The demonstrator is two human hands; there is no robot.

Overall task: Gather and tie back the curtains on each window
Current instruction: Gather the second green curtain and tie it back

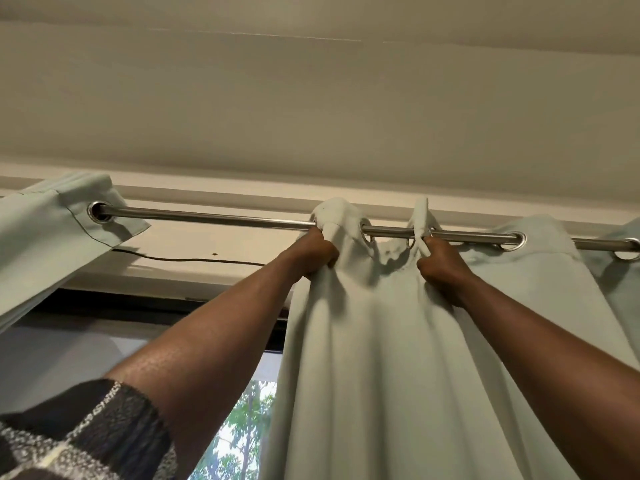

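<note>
A pale green curtain (374,358) hangs by metal eyelets from a steel rod (214,216) that runs across the top of the window. My left hand (313,252) grips the curtain's top edge at its leftmost fold, just under the rod. My right hand (440,263) pinches a fold of the same curtain by an eyelet further right. Both arms reach up. A second pale curtain (52,237) hangs on the rod at the far left, pulled aside.
The ceiling (311,98) fills the upper half of the view. A thin dark cable (187,260) runs along the wall below the rod. The dark window frame (138,306) and glass with trees (242,427) show between the curtains.
</note>
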